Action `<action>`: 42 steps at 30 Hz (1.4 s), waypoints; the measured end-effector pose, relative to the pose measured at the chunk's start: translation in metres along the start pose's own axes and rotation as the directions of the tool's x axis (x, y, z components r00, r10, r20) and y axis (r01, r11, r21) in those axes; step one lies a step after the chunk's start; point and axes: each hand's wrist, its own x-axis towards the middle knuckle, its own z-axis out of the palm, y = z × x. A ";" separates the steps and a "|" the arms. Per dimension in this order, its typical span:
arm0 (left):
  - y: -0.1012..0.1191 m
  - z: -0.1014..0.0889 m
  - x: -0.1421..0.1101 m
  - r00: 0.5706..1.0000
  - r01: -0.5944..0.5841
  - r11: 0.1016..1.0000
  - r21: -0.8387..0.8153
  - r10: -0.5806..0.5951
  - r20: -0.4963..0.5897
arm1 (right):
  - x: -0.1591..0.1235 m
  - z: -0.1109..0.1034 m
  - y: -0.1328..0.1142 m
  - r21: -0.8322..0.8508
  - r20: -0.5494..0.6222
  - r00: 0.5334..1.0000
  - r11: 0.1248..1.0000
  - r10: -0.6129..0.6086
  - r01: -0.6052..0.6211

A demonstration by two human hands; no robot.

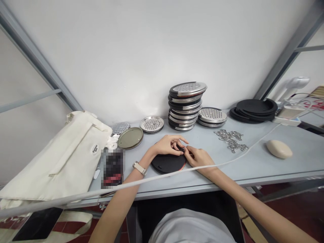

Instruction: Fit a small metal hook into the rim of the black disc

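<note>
A black round disc with a thin orange line along its right edge lies on the table in front of me. My left hand reaches over its far side, thumb and fingers closed at the rim. From the right, my right hand pinches at the same spot, where a small metal piece shows between the fingertips; its exact shape is mostly hidden. Behind my hands rises a tall stack of round graters with black rims. To the right lies a heap of small metal clasps.
A white cable runs across the front. Left are a cream bag, a blurred-out item, olive discs and a grater disc. Right are a lower grater stack, black rings and a beige mouse.
</note>
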 end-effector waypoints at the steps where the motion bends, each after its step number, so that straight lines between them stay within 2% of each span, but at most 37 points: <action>1: 0.000 0.000 0.000 1.000 0.003 1.000 0.001 -0.003 0.001 | 0.000 0.000 0.000 0.005 -0.004 1.000 1.000 0.003 -0.003; 8: 0.001 0.001 0.000 1.000 0.023 1.000 0.008 -0.023 0.004 | -0.001 -0.003 -0.001 0.052 0.011 1.000 0.999 -0.009 0.009; 12: 0.001 0.001 0.000 1.000 -0.004 1.000 0.014 0.004 -0.002 | 0.000 -0.004 -0.001 0.063 0.032 0.999 0.998 -0.010 0.008; 18: 0.002 0.002 0.001 1.000 -0.011 1.000 0.025 0.011 -0.008 | 0.001 -0.003 0.001 0.073 0.035 0.997 0.995 -0.067 0.064; 36: 0.003 0.000 0.001 1.000 -0.001 0.998 0.065 0.001 0.002 | 0.000 -0.002 0.001 0.025 0.031 0.998 0.998 -0.055 0.054; 42: 0.003 0.000 0.000 1.000 -0.020 0.991 0.131 0.019 0.008 | 0.001 -0.001 0.001 0.001 0.015 0.999 0.999 -0.035 0.035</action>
